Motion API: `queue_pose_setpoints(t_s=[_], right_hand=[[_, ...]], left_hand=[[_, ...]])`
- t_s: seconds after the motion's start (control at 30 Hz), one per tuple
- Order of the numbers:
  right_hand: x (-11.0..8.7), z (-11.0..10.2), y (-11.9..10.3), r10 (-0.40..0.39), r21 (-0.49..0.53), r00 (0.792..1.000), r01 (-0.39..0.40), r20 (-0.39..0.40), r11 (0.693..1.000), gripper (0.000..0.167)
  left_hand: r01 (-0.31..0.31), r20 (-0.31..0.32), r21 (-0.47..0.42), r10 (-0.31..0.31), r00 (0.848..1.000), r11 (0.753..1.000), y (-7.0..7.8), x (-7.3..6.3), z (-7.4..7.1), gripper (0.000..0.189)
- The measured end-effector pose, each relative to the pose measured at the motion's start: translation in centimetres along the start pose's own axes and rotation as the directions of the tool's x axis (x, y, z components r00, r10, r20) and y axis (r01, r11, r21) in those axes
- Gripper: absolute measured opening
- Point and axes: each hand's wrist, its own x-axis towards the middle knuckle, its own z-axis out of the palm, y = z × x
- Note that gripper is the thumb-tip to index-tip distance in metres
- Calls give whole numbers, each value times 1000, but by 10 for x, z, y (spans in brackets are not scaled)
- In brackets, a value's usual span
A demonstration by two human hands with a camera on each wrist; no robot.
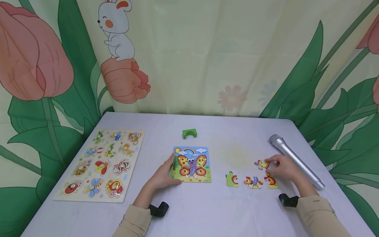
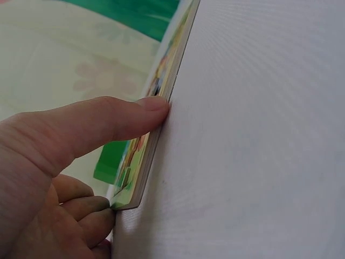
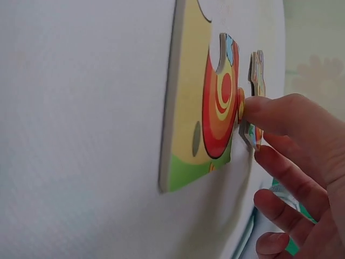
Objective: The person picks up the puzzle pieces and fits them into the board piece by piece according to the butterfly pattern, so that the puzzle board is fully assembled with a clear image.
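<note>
In the head view, my left hand (image 1: 161,176) holds a square butterfly puzzle (image 1: 192,164) at its lower left corner. The thumb presses its near edge, and the other fingers bend beside its left edge in the left wrist view. My right hand (image 1: 284,169) pinches a small jigsaw piece (image 1: 260,164) by its right end, between thumb and fingers. Just below it lies a piece with red and yellow rings (image 3: 218,113), close to the thumb. Two more loose jigsaw pieces lie to the left, a green one (image 1: 231,180) and a middle one (image 1: 253,182).
A pale insect puzzle board (image 1: 97,164) lies on the left of the white table (image 1: 207,210). Behind the butterfly puzzle stands a green arch block (image 1: 189,133). A silver microphone (image 1: 299,163) lies at the right, partly behind my right hand. A printed curtain (image 1: 189,65) hangs behind.
</note>
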Motion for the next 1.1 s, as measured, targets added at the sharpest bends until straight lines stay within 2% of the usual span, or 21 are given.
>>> queue_pose_setpoints(t_s=[0.3, 0.6, 1.1], right_hand=[[2, 6, -12, -46, -33, 998, 44, -49, 998, 39], [5, 12, -42, -96, 12, 993, 97, -72, 995, 36], [15, 27, -86, -245, 69, 963, 253, -114, 965, 36]], left_hand=[[5, -6, -12, -5, 1000, 1000, -1, 0, 1, 107], [5, -1, -13, -5, 1000, 1000, -1, -1, 2, 107], [-7, 4, -11, 7, 1000, 1000, -1, 0, 0, 106]])
